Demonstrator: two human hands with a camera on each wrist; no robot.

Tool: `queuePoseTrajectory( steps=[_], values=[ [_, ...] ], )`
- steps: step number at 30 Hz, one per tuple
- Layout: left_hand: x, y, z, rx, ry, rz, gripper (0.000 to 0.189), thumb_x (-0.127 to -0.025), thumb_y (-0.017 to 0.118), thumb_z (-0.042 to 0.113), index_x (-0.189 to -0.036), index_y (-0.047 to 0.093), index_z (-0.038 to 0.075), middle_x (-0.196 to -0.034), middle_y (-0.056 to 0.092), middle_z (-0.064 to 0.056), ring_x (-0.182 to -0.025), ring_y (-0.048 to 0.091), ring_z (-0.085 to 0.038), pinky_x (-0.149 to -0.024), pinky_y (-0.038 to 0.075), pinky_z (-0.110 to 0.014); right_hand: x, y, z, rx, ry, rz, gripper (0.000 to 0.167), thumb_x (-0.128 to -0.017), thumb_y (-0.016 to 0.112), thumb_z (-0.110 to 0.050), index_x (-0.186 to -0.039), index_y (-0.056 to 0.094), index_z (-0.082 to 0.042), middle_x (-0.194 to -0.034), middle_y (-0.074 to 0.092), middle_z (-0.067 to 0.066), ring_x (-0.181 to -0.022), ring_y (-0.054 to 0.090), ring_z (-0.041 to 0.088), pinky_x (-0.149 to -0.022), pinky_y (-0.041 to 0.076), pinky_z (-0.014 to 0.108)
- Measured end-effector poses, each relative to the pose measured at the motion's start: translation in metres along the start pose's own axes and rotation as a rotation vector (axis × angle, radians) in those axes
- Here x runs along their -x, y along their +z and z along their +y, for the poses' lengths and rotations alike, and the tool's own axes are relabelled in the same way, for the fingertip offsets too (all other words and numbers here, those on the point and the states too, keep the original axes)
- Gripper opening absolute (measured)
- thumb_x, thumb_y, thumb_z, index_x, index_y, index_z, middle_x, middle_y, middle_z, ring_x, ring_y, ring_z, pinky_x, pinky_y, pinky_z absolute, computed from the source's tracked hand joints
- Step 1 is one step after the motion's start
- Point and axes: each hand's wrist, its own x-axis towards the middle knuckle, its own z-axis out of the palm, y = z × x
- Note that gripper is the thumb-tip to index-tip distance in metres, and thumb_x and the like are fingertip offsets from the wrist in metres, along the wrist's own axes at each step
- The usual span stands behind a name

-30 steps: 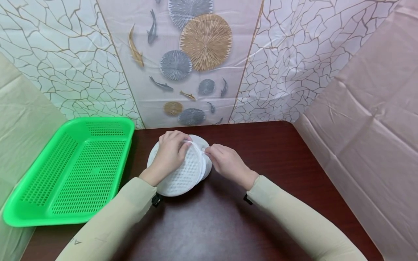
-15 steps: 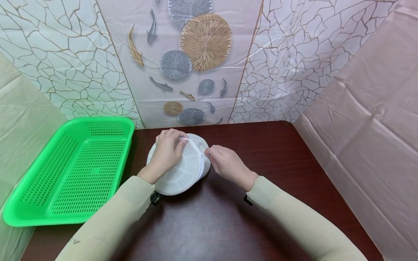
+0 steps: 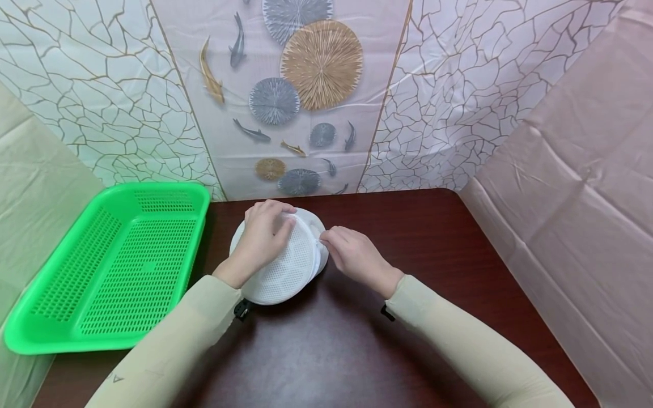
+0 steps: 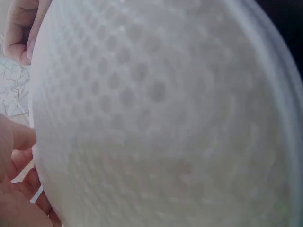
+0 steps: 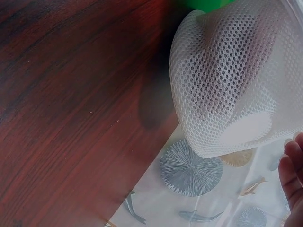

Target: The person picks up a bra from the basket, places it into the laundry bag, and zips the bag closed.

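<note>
A round white mesh laundry bag [image 3: 285, 266] is held tilted above the dark table, its flat mesh face turned toward me in the head view. My left hand [image 3: 261, 241] grips its upper rim, thumb on the near face and fingers over the far side. At the rim's right edge, my right hand [image 3: 357, 255] pinches the border; whether a zip pull is between the fingertips is too small to tell. Mesh fills most of the left wrist view, with the left hand [image 4: 19, 179] along its edge. Mesh folds [image 5: 222, 71] and a pale patch show in the right wrist view.
A green plastic basket [image 3: 199, 249] with slotted sides stands on the left of the table [image 3: 408, 226]. Behind the table hangs a patterned cloth [image 3: 326, 153] with fish and round shapes. A plain pinkish cloth [image 3: 571, 187] borders the right side.
The bag has shifted slightly up and away in the head view. My left hand has slid a little left and its fingers have moved on the rim. My right hand has barely moved.
</note>
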Motion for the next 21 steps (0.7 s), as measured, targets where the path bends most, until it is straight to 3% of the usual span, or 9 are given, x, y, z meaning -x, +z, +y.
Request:
queuePoseTrajectory(
  steps=[6,12,21],
  values=[
    [0.001,0.002,0.012,-0.065,0.125,-0.075,0.020,-0.090,0.066,0.018,-0.109,0.068,0.012,-0.114,0.059,-0.004,-0.111,0.047,-0.028,-0.100,0.024,-0.049,0.000,-0.001,0.001,0.002,-0.010,0.005,0.006,-0.098,0.054,-0.009,-0.101,0.057,-0.006,-0.086,0.056,0.001,-0.077,0.055,0.015,-0.069,0.048,0.028],
    [0.003,0.005,0.024,-0.176,0.205,-0.164,0.020,-0.091,0.063,0.013,-0.110,0.070,0.014,-0.120,0.058,-0.003,-0.116,0.045,-0.028,-0.102,0.022,-0.052,-0.001,-0.002,0.001,0.009,-0.020,0.010,0.006,-0.098,0.052,-0.008,-0.101,0.057,-0.005,-0.087,0.057,0.001,-0.078,0.055,0.016,-0.069,0.048,0.028],
    [0.005,0.009,0.019,-0.231,0.267,-0.135,0.016,-0.089,0.062,0.005,-0.100,0.069,0.015,-0.110,0.059,-0.006,-0.112,0.047,-0.031,-0.100,0.025,-0.051,0.000,-0.001,0.000,0.006,-0.021,0.017,0.009,-0.100,0.049,-0.011,-0.100,0.057,-0.006,-0.084,0.055,0.001,-0.076,0.055,0.016,-0.067,0.048,0.029]
  ],
)
